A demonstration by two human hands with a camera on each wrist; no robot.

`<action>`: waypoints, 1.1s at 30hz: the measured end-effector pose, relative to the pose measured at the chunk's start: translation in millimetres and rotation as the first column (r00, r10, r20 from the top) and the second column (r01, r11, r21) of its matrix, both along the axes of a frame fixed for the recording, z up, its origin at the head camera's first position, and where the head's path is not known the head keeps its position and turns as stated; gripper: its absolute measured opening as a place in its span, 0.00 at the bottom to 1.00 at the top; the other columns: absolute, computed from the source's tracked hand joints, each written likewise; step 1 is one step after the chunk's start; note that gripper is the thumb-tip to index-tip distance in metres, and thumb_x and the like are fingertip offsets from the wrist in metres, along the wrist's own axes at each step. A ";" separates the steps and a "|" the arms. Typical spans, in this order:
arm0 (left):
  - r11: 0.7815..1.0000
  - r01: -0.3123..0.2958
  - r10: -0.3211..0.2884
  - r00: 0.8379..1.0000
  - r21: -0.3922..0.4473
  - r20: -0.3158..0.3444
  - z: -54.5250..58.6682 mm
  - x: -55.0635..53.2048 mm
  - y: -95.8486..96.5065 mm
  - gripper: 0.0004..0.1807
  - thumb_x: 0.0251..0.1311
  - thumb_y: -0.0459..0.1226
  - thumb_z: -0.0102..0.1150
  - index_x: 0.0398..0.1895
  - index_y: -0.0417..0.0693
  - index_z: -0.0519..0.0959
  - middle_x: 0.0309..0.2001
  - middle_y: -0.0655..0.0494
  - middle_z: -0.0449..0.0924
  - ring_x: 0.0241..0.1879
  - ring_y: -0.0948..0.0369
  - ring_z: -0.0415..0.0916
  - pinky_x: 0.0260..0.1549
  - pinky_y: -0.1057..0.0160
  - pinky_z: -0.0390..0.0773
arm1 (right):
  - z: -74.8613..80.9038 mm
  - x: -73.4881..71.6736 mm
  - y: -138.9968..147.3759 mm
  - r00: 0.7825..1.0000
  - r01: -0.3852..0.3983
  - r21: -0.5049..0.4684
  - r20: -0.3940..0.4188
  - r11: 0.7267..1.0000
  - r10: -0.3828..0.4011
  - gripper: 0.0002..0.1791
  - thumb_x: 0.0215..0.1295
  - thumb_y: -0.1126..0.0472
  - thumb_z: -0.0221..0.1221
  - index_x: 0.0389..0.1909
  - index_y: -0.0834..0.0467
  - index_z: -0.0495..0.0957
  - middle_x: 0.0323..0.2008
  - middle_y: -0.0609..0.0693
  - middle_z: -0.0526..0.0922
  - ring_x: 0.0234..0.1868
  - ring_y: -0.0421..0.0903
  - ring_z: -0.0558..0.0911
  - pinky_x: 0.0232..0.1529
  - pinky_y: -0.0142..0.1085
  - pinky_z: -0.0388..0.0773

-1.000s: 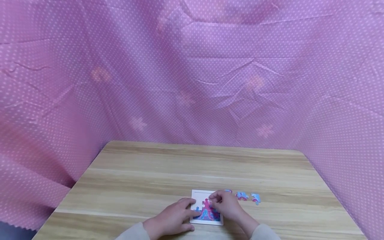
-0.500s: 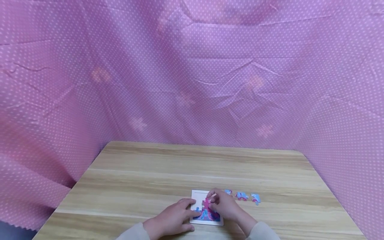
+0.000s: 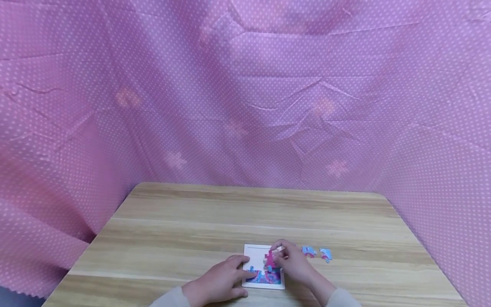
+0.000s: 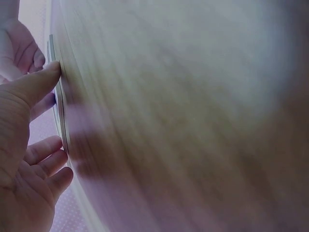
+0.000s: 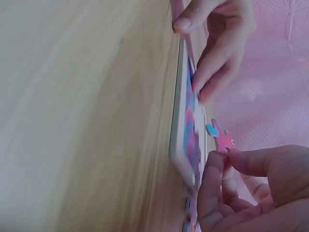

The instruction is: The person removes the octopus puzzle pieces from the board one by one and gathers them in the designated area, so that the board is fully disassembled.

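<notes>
A small white puzzle tray (image 3: 253,256) lies near the table's front edge, its lower part filled with blue, purple and pink pieces (image 3: 269,277). My left hand (image 3: 220,279) rests along the tray's left side, with one extended finger over the lower-left piece. In the left wrist view, its thumb and fingers touch the tray's edge (image 4: 63,116). My right hand (image 3: 295,262) pinches a pink puzzle piece (image 3: 270,260) with a blue knob between thumb and index finger. The right wrist view shows this piece (image 5: 223,137) raised off the tray and tilted.
To the right of the tray lie loose puzzle pieces, a blue and pink one (image 3: 308,251) and another (image 3: 325,254) beside it. The wooden table (image 3: 184,230) is enclosed by pink dotted cloth (image 3: 245,128) at the back and sides.
My right hand has lifted the pink piece away from the lower row and shifted it slightly right, uncovering white tray base there. The left hand stays in place.
</notes>
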State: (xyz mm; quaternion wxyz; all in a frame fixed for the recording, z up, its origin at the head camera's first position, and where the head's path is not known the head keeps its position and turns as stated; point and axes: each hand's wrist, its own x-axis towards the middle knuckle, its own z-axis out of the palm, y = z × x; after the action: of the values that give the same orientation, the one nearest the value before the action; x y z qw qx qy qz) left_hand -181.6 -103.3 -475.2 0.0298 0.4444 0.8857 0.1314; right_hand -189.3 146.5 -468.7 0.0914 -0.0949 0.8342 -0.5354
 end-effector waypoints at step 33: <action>1.000 -0.024 0.024 1.000 0.001 0.006 -1.3 -6.2 0.4 0.25 0.60 0.54 0.59 0.61 0.61 0.75 0.63 0.48 0.66 0.62 0.53 0.64 0.55 0.54 0.71 | -8.8 9.2 90.6 0.972 0.236 0.195 -0.051 0.952 -0.230 0.10 0.53 0.73 0.62 0.37 0.63 0.77 0.23 0.49 0.78 0.22 0.45 0.74 0.21 0.33 0.74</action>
State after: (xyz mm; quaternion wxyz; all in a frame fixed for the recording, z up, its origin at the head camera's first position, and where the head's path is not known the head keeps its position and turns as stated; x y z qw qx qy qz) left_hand -187.8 -102.9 -476.5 0.0308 0.4334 0.8907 0.1334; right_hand -180.1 237.0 -477.6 0.0251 0.0062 0.8902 -0.4547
